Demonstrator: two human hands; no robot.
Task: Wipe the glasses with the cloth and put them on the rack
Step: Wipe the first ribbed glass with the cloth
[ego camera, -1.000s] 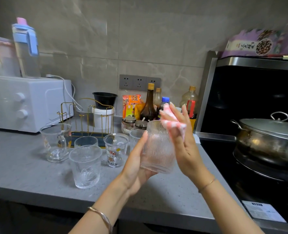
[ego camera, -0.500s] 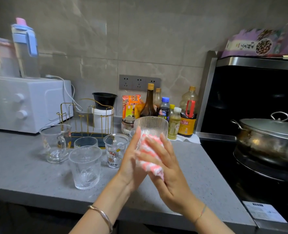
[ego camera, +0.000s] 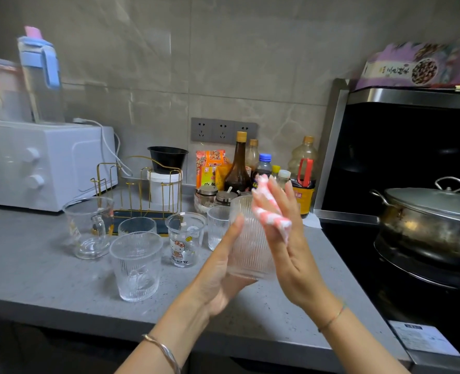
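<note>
Cups the ribbed glass (ego camera: 246,247) in the left hand (ego camera: 218,273) grip above the bench (ego camera: 48,279), presses the pink cloth (ego camera: 270,215) on its right side with a flat, straight-fingered right hand (ego camera: 291,247), rack (ego camera: 140,182) far left

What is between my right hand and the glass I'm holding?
The pink-and-white cloth, pressed by the right hand against the ribbed glass, seen in the head view.
</note>
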